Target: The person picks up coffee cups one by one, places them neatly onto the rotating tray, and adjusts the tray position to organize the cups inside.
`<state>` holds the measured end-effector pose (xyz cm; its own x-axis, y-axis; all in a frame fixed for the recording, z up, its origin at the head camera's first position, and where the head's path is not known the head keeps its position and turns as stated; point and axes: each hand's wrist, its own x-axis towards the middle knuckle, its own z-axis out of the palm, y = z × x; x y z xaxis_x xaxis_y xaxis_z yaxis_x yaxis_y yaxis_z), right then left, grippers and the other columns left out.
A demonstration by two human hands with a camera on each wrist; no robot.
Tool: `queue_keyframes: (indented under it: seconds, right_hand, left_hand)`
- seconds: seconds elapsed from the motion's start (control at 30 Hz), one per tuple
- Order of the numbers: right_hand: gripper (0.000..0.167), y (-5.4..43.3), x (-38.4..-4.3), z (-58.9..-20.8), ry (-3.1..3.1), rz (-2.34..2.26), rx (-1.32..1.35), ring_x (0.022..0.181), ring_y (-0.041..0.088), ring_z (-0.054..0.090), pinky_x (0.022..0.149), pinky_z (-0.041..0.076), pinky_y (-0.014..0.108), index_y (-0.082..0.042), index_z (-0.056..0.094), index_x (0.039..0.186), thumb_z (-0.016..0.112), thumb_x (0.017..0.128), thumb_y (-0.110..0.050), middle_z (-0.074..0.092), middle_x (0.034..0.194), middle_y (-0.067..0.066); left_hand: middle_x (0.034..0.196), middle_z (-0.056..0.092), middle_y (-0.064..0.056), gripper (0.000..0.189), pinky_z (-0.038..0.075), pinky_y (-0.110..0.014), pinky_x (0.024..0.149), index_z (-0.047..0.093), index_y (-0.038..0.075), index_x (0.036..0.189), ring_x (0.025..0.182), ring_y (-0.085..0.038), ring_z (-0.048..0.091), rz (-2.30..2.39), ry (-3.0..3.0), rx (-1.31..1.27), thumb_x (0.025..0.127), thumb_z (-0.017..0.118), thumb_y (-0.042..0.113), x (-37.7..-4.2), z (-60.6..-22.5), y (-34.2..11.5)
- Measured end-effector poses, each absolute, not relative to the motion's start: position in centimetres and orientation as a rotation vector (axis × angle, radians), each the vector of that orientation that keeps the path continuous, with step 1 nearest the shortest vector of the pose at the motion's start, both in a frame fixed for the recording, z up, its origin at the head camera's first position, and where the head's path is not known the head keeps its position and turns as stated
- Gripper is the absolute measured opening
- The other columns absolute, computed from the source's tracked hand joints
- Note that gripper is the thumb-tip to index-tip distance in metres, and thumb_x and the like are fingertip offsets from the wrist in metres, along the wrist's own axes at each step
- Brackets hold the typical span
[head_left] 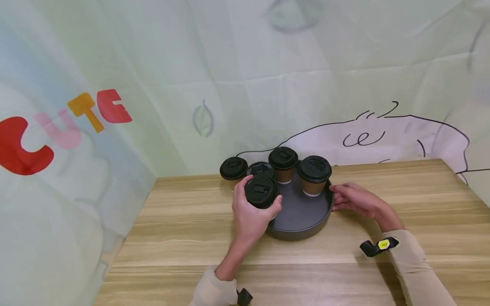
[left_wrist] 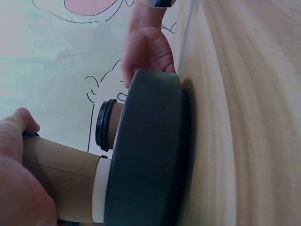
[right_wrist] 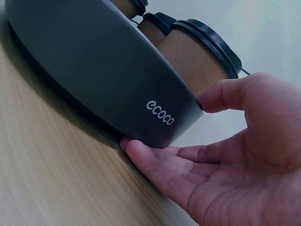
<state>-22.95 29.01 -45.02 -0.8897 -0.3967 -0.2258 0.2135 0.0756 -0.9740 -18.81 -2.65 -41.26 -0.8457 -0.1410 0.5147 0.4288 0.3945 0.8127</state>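
My left hand (head_left: pixel 249 219) grips a brown paper coffee cup (left_wrist: pixel 63 176) with a black lid (head_left: pixel 262 192), thumb and fingers round its sides. That cup is at the near left of a round dark grey tray (head_left: pixel 300 219); in the left wrist view its white base meets the tray's rim, and whether it touches the tray floor is hidden. At the tray's right side, my right hand (head_left: pixel 356 199) holds the wall, thumb at the rim and fingers low on the outside (right_wrist: pixel 162 165). Two lidded cups, one at the back (head_left: pixel 284 163) and one at the right (head_left: pixel 314 174), stand inside the tray.
Behind the held cup are another lidded cup (head_left: pixel 261 169), partly hidden, and one farther left (head_left: pixel 233 168); whether these stand inside the tray cannot be told. The wooden table (head_left: pixel 172 238) ends at a printed curtain (head_left: pixel 229 106) behind.
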Motion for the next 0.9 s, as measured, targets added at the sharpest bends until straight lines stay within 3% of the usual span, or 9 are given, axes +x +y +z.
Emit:
queue_keyframes:
  seconds: [0.9]
  right_hand:
    - [0.053, 28.9, -23.0, -45.0, 1.929, -1.863, -0.166, 0.090, 0.013, 0.068, 0.089, 0.061, 0.033, 0.027, 0.025, 0.143, 0.034, 0.111, -0.015, 0.065, 0.098, 0.009]
  left_hand:
    - [0.129, 0.045, -0.009, 0.076, 0.049, -0.048, 0.102, 0.054, 0.010, 0.133, 0.122, -0.028, 0.051, -1.455, -2.222, -0.251, 0.070, 0.092, 0.029, -18.6, -44.3, -1.1]
